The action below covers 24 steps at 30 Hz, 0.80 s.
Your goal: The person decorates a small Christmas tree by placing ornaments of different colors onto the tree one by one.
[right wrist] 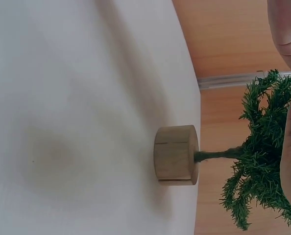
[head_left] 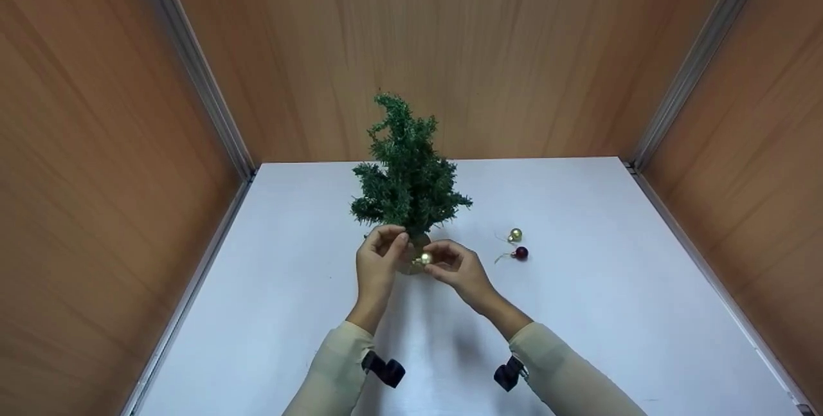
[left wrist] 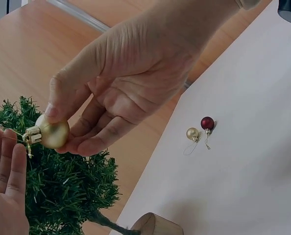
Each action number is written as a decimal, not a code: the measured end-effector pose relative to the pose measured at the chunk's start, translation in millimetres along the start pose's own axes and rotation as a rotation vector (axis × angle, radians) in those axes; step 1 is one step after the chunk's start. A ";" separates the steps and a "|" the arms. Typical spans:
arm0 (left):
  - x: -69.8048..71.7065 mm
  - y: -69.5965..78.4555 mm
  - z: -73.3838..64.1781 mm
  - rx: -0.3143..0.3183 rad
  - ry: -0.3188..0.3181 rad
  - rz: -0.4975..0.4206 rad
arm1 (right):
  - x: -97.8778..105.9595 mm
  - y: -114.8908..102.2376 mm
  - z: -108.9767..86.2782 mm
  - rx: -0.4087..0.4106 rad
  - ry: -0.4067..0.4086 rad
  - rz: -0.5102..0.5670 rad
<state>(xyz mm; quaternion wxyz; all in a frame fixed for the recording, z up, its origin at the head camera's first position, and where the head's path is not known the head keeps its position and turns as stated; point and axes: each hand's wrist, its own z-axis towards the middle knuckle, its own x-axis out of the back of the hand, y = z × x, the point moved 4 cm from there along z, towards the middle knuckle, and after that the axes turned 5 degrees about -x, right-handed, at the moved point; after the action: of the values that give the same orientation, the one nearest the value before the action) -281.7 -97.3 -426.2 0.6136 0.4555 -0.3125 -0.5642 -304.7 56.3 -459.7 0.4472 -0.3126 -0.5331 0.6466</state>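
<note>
My right hand (head_left: 464, 272) grips a shiny gold bauble (left wrist: 56, 134) by its round body, with the thumb on one side and curled fingers on the other. A thin thread (left wrist: 7, 137) runs from the bauble's gold cap to the fingertips of my left hand (head_left: 376, 267), which pinch it. Both hands are close together in front of a small artificial Christmas tree (head_left: 408, 178), at its lower branches. The tree stands upright on a round wooden base (right wrist: 175, 155). In the right wrist view, both hands are cut off by the right edge.
On the white table (head_left: 276, 262), right of the tree, lie another gold bauble (head_left: 515, 235) and a dark red bauble (head_left: 521, 253), each with a thread loop. Wood-grain panels (head_left: 488, 49) with grey metal corner strips (head_left: 199, 62) enclose the table at the back and sides.
</note>
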 end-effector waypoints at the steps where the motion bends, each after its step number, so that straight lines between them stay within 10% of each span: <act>1: 0.0 -0.2 0.1 -0.001 -0.002 0.001 | -0.1 0.5 -0.1 -0.003 -0.001 -0.002; 12: -2.6 -26.7 3.1 -0.007 0.009 0.048 | -1.9 8.7 -1.0 -0.007 -0.024 -0.055; 24: -6.9 -8.4 -1.1 0.011 -0.020 0.044 | -4.6 13.9 -0.4 -0.011 -0.033 -0.083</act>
<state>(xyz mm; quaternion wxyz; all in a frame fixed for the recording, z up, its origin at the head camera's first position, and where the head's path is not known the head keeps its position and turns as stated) -285.4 -89.9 -433.4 0.6203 0.4463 -0.3315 -0.5533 -305.8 51.9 -473.5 0.4633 -0.2820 -0.5565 0.6294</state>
